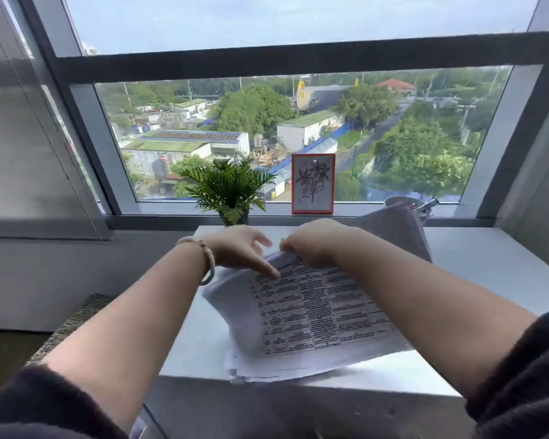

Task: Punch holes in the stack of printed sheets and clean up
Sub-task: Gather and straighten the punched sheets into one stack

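A stack of printed sheets [311, 315] with dense table text lies on the white desk [476, 267], its near edge hanging over the desk's front. My right hand [311, 245] grips the far edge of the top sheets, and a lifted page [396, 229] stands up behind it. My left hand [238, 248] rests on the stack's far left corner, its thumb pressing the top sheet. No hole punch is in view.
A small potted fern [232, 188] and a red-framed flower drawing [313, 183] stand on the window sill. A metal cup with tools [419, 205] sits at the back right, partly behind the lifted page. The desk's left edge drops to the floor.
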{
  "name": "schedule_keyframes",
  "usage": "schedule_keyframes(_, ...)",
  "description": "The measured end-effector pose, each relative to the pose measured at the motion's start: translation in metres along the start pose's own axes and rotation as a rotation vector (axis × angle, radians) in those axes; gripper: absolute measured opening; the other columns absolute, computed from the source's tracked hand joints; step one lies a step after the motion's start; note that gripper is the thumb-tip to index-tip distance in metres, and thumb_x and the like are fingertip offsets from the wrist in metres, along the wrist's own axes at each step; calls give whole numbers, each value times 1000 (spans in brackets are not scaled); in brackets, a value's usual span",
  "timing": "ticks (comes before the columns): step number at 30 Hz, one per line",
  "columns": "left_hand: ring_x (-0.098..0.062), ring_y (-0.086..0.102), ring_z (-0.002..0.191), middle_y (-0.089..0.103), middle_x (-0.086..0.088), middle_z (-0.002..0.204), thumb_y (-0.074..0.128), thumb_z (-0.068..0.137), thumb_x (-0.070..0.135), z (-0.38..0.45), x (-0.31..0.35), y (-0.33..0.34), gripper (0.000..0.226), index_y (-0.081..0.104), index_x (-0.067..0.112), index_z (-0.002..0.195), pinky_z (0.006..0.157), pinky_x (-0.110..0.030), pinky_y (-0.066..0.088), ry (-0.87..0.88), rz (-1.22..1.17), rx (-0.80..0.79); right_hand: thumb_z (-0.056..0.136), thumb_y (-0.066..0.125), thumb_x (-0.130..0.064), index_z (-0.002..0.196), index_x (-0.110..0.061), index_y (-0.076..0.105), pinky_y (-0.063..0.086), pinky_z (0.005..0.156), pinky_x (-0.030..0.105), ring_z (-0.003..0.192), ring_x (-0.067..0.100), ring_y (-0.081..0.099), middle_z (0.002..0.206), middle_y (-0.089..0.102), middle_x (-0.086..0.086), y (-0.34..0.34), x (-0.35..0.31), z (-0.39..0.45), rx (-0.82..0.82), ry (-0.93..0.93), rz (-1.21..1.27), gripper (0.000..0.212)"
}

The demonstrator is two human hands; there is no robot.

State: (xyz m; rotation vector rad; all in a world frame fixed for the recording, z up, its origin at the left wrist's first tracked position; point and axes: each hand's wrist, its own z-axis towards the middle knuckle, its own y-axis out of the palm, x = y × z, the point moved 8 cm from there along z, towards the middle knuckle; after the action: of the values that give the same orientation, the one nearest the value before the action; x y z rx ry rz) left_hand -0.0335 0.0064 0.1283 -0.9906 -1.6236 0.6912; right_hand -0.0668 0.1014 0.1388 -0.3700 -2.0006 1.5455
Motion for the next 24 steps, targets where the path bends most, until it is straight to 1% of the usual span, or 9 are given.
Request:
schedule_keyframes(3, -19, 62, 87, 69, -4, 100, 73, 78, 30, 15, 5, 21, 33, 66, 13, 105, 72, -24, 45, -51, 294, -16, 93, 45, -11, 134, -40, 47, 41, 96, 37, 114, 21, 56, 121, 62, -5, -13, -23, 3, 75, -83, -131, 51)
schedule_keyframes(5, -17, 61, 78, 68, -2, 86, 71, 81, 22, 14, -3, 20, 20, 69, 11, 97, 66, -21, 44, -40, 205, 33, 93, 49, -14, 128, -36, 50, 14, 115, 45, 125, 20, 45, 125, 58, -7, -19, -10, -5, 221, -32, -94, 42)
schedule_keyframes(7, -7, 63, 63, 69, 5, 68, 72, 80, 10, 9, -22, 20, 4, 69, 11, 82, 57, -14, 46, -22, -116, 9, 87, 62, -29, 130, -34, 42, 4, 115, 46, 135, 20, 31, 137, 45, -4, -20, 32, -34, 580, 223, 126, 48)
schedule_keyframes(9, -4, 65, 54, 70, 4, 59, 76, 74, 1, 0, -48, 23, 12, 66, 6, 78, 51, -14, 50, -53, -510, -9, 69, 68, -56, 136, -27, 35, 21, 112, 48, 134, 23, 30, 141, 39, 4, 7, 79, -94, 984, 650, 494, 80)
schedule_keyframes(10, -10, 69, 59, 73, -4, 65, 83, 65, 3, -4, -60, 27, 24, 66, 1, 82, 54, -18, 54, -59, -707, -9, 59, 71, -65, 140, -22, 33, 28, 108, 45, 134, 24, 32, 143, 38, 7, 40, 92, -113, 1000, 832, 830, 99)
schedule_keyframes(12, -26, 72, 73, 73, -20, 86, 96, 36, 14, -6, -80, 38, 63, 68, -6, 90, 60, -31, 59, -64, -992, -23, 43, 83, -65, 146, -16, 31, 37, 102, 39, 133, 26, 39, 147, 39, 9, 114, 74, -103, 571, 850, 1621, 125)
schedule_keyframes(15, -34, 71, 84, 69, -27, 101, 98, 27, 17, -6, -82, 51, 77, 70, -7, 94, 68, -38, 60, -20, -1189, -40, 53, 90, -45, 132, -9, 56, 45, 100, 46, 118, 32, 59, 128, 61, 16, 131, 11, -83, -6, 352, 2289, 94)
schedule_keyframes(18, -34, 70, 91, 69, -25, 104, 98, 31, 25, -4, -78, 49, 86, 66, -10, 103, 73, -36, 59, 15, -1156, 78, 73, 75, -13, 117, -1, 61, 56, 81, 43, 96, 33, 69, 108, 70, 19, 113, 24, -70, 216, 264, 2202, 48)
schedule_keyframes(24, -26, 70, 82, 75, -12, 90, 78, 72, 3, 0, -67, 27, 21, 71, 2, 92, 68, -31, 59, 115, -1155, 472, 88, 64, -4, 95, -17, 64, 58, 74, 31, 81, 17, 68, 92, 72, 4, 85, 45, -67, 760, 381, 1711, 15)
